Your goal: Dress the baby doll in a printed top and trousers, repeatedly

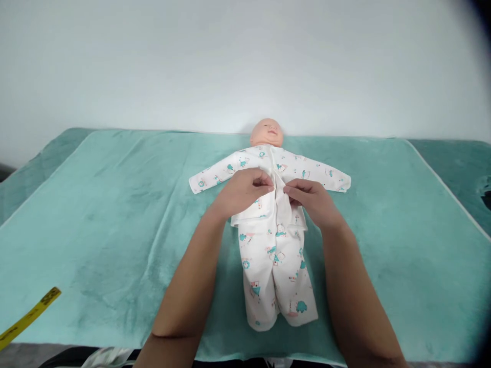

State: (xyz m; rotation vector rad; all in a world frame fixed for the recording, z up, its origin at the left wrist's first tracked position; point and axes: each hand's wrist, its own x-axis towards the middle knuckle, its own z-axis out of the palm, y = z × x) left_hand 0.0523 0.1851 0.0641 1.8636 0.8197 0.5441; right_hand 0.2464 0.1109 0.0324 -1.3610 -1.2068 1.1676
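A baby doll [267,132] lies on its back, head toward the wall, dressed in a white printed jacket [245,159] and matching pants [261,276]. The jacket's front is parted below the chest, its sleeves spread out to both sides. My left hand [247,189] pinches the jacket's front edge on the left side of the opening. Across the gap, my right hand [312,199] pinches the other front edge, which is folded back a little. The fingertips of both hands are close together over the doll's belly.
A light green plush blanket [107,220] covers the table under the doll, over a darker green cover [452,168]. A yellow strip with dark markings [30,318] lies at the lower left. Behind the table rises a white wall [192,61].
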